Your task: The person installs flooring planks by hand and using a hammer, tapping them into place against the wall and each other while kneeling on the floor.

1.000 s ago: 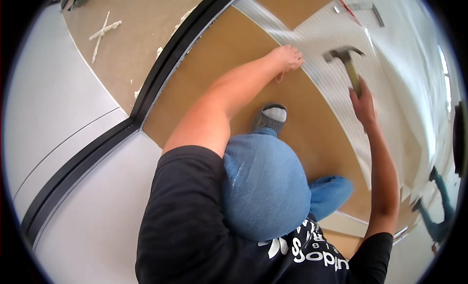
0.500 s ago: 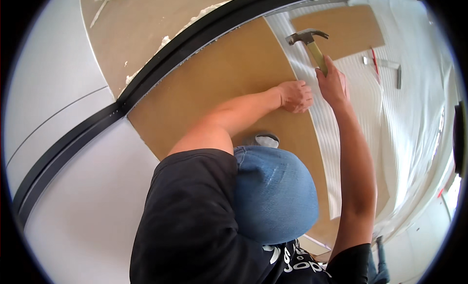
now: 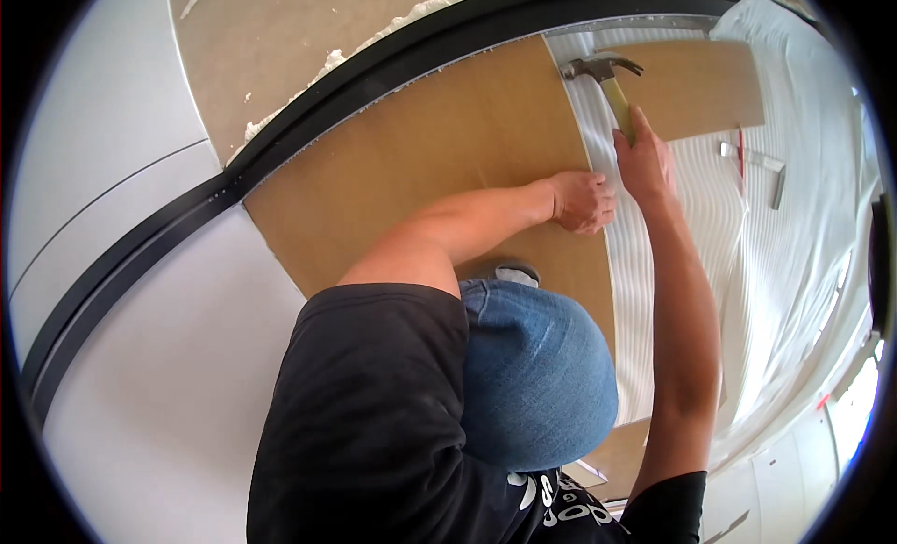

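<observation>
My right hand (image 3: 647, 163) grips the pale yellow handle of a claw hammer (image 3: 617, 103). The hammer's metal head is raised, appearing over the seam between a large brown wood-toned board (image 3: 439, 137) and white ribbed foam sheeting (image 3: 710, 198). Lower down and to the left, my left hand (image 3: 584, 204) rests at the board's right edge with its fingers curled in. Whatever those fingers may hold is hidden. My knee in blue denim (image 3: 542, 380) covers part of the board, and a grey shoe tip (image 3: 516, 275) shows beyond it.
A dark metal track (image 3: 374, 75) curves along the board's far side, with rough bare floor (image 3: 271, 49) beyond. Another brown board (image 3: 701, 86) lies on the foam at upper right. A metal try square (image 3: 768, 161) and a red pencil (image 3: 741, 156) lie near it. White panels (image 3: 177, 348) stand left.
The view has shifted, so the boards and tools appear farther right and slightly lower. The hammer head is a little closer to the board's edge. My left hand stays at that edge.
</observation>
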Demonstrator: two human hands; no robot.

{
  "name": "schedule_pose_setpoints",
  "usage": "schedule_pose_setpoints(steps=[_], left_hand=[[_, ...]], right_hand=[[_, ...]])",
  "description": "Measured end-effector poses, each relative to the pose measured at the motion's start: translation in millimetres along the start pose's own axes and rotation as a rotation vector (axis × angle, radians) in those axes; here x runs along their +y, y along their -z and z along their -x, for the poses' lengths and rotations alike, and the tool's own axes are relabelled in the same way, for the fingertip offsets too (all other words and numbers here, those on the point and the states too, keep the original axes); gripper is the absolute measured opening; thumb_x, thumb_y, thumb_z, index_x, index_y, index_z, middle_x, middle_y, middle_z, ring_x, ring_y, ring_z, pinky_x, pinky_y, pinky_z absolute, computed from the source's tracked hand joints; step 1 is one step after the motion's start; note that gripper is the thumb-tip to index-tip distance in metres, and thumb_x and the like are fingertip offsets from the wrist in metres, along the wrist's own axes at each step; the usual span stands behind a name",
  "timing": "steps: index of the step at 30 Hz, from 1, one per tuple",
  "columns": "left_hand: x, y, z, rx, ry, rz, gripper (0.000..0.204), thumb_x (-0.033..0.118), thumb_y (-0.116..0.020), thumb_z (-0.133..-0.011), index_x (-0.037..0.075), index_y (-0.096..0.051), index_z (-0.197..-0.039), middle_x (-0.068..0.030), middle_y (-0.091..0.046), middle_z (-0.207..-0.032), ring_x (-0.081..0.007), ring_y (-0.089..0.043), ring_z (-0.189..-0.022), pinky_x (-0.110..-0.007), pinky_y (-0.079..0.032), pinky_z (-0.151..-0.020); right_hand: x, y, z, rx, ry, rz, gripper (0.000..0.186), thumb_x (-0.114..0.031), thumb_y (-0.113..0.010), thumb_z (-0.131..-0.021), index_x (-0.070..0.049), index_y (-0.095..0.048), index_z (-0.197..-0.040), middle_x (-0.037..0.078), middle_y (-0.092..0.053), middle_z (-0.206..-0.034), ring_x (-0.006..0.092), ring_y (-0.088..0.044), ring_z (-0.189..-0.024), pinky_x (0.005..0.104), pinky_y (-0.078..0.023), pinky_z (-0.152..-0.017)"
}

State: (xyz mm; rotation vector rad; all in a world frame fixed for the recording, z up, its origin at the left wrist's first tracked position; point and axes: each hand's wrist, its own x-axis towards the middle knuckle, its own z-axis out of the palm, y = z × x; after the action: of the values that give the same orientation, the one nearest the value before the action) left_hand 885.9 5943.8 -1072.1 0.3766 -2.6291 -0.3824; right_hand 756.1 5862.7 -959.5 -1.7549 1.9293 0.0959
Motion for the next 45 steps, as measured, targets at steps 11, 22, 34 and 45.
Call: schedule_pose_setpoints(steps=[11,22,34,45], left_hand=[[2,3,-3,-0.012,-0.004,0.000,0.021,0.038,-0.064,-0.087,0.019,-0.063,-0.079,0.0024,-0.060,-0.083,-0.0169,-0.059,-0.086,-0.036,-0.042,-0.077],[-3,5,-7,0.004,-0.066,0.017,0.019,0.037,-0.064,-0.088,0.019,-0.063,-0.080,0.0027,-0.061,-0.082,-0.0169,-0.060,-0.085,-0.036,-0.042,-0.076],[25,43,-48,-0.783,0.083,0.044,0.061,0.051,-0.079,-0.084,0.013,-0.061,-0.129,-0.0090,-0.062,-0.126,-0.0298,-0.057,-0.122,-0.049,-0.047,-0.097],[19,41,-75,-1.009,0.090,-0.077,0.085,0.026,-0.098,-0.057,0.008,-0.051,-0.127,-0.0133,-0.059,-0.123,-0.0371,-0.055,-0.122,-0.052,-0.048,-0.100]], right_hand=[[8,-3,1,0.037,-0.006,-0.025,0.053,-0.031,-0.061,-0.098,-0.016,-0.050,-0.148,0.025,-0.071,-0.116,0.0443,-0.066,-0.109,0.0533,-0.052,-0.091],[13,6,14,0.036,0.011,-0.093,0.052,-0.030,-0.064,-0.096,-0.016,-0.053,-0.145,0.025,-0.071,-0.114,0.0448,-0.066,-0.108,0.0519,-0.052,-0.090],[212,-18,327,0.173,-0.302,-0.283,0.042,-0.027,-0.072,-0.094,-0.013,-0.060,-0.132,0.020,-0.072,-0.102,0.0408,-0.069,-0.092,0.0468,-0.054,-0.079],[284,-79,476,0.202,-0.501,0.027,0.040,-0.038,-0.064,-0.098,-0.022,-0.062,-0.135,0.010,-0.073,-0.115,0.0358,-0.068,-0.104,0.0465,-0.056,-0.083]])
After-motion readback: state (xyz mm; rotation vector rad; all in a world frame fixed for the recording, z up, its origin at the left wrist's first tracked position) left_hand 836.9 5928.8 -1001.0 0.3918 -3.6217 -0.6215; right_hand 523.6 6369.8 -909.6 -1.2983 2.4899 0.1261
